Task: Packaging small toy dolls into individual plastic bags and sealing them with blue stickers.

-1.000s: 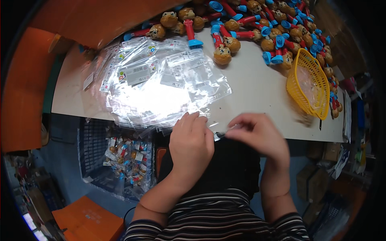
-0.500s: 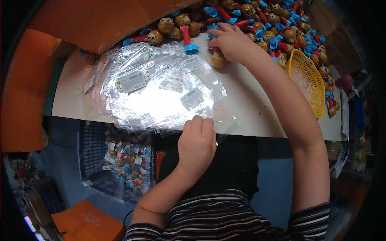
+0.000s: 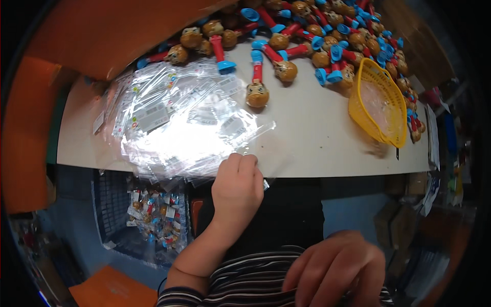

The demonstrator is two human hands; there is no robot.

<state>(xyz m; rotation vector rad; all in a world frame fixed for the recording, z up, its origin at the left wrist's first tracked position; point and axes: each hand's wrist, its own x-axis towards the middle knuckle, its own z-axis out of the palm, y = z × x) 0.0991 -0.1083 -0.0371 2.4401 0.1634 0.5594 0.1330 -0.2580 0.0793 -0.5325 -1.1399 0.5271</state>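
Note:
My left hand (image 3: pixel 236 187) is closed at the near table edge, its fingertips pinching the edge of a clear plastic bag (image 3: pixel 268 128). Under and beyond it spreads a heap of clear bags with printed labels (image 3: pixel 153 115), shining under the light. My right hand (image 3: pixel 340 266), slightly blurred, hangs low before my striped shirt with fingers curled; whether it holds anything is hidden. Beyond the bags, a toy figure (image 3: pixel 257 94) with a brown round head, red stem and blue foot lies by itself. Another toy figure (image 3: pixel 285 70) lies just behind it.
Many similar toy figures (image 3: pixel 332 20) are piled along the far side. A yellow basket (image 3: pixel 358 105) leans at the table's right, a blurred brown patch below it. Under the table, a blue crate (image 3: pixel 105 210) holds bagged figures. Orange panels (image 3: pixel 30 117) border the left.
My right hand has come back from the toy pile to low in front of my body. The yellow basket sits at a different tilt. My left hand keeps its pinch on the bag.

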